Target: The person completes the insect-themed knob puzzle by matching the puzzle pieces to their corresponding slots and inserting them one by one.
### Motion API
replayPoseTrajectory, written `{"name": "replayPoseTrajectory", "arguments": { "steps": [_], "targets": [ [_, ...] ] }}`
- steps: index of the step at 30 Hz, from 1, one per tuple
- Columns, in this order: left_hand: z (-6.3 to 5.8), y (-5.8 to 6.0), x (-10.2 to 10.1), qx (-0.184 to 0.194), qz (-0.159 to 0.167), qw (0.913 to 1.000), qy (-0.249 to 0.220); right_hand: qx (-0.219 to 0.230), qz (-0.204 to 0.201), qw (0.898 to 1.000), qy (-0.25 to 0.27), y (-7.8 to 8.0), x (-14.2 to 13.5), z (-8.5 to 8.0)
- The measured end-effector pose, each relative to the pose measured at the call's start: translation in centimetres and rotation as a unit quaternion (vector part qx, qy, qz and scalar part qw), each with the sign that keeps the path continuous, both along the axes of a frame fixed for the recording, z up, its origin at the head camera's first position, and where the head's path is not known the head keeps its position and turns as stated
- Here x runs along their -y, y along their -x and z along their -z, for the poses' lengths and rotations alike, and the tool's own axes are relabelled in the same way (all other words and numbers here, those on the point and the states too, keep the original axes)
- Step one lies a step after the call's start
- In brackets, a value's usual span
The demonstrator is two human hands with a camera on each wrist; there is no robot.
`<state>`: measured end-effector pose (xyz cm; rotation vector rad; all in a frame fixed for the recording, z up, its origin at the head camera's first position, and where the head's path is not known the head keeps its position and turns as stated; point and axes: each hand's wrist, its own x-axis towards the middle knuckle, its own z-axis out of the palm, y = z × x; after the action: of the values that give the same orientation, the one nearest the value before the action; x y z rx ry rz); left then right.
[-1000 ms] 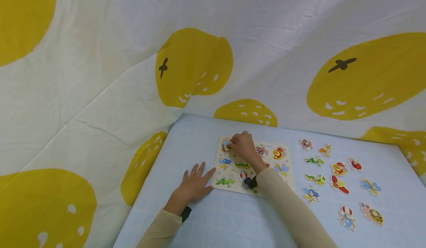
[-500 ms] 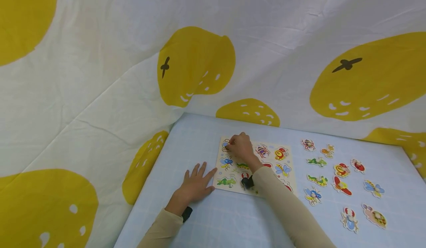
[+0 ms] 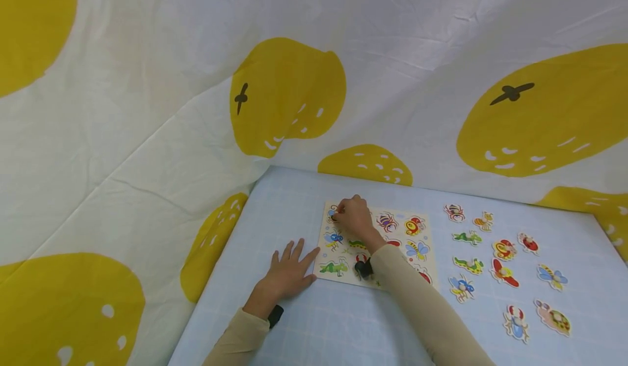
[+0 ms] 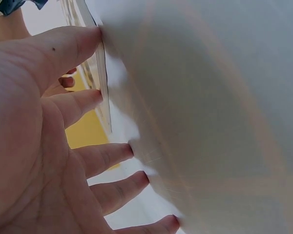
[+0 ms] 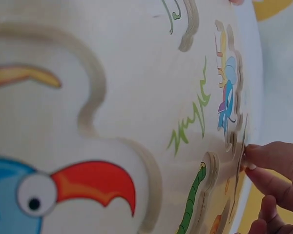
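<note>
A pale wooden insect puzzle board lies on the table, its shaped recesses printed with colourful bugs. Over its far left corner my right hand pinches a small insect puzzle piece between thumb and fingers. In the right wrist view that puzzle piece shows as a thin edge close over the board, beside the blue bug recess. My left hand rests with spread fingers at the board's near left side. Its thumb and index fingertip touch the board's edge in the left wrist view.
Several loose insect pieces lie right of the board, among them a caterpillar, a ladybird, a stag beetle and a snail. A white cloth with yellow fruit shapes hangs behind and left of the pale blue table.
The puzzle piece in my right hand has turned slightly and sits a little lower over the corner recess. The left hand stays in place; the head view has shifted slightly.
</note>
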<state>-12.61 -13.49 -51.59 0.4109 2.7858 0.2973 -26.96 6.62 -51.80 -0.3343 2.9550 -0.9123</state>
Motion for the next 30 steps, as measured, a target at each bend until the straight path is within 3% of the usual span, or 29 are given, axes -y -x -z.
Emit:
{"name": "replayPoseTrajectory", "arguments": {
  "steps": [11,18,22,30],
  "targets": [
    [-0.1,0.1,-0.1,0.003,0.002,1.0000,0.005,-0.003,-0.013,1.000,-0.021,0.1,0.0,-0.4],
    [-0.1,0.1,-0.2,0.003,0.000,1.0000,0.000,0.028,0.001,0.997,0.069,-0.4,-1.3,-0.8],
    [-0.5,-0.1,-0.3,0.009,-0.003,1.0000,-0.004,0.004,-0.009,0.994,0.107,-0.6,-3.2,-1.6],
    [-0.9,-0.4,-0.3,0.008,-0.010,0.9999,-0.009,-0.044,0.001,0.993,0.113,-2.0,-6.6,-3.7]
  ]
}}
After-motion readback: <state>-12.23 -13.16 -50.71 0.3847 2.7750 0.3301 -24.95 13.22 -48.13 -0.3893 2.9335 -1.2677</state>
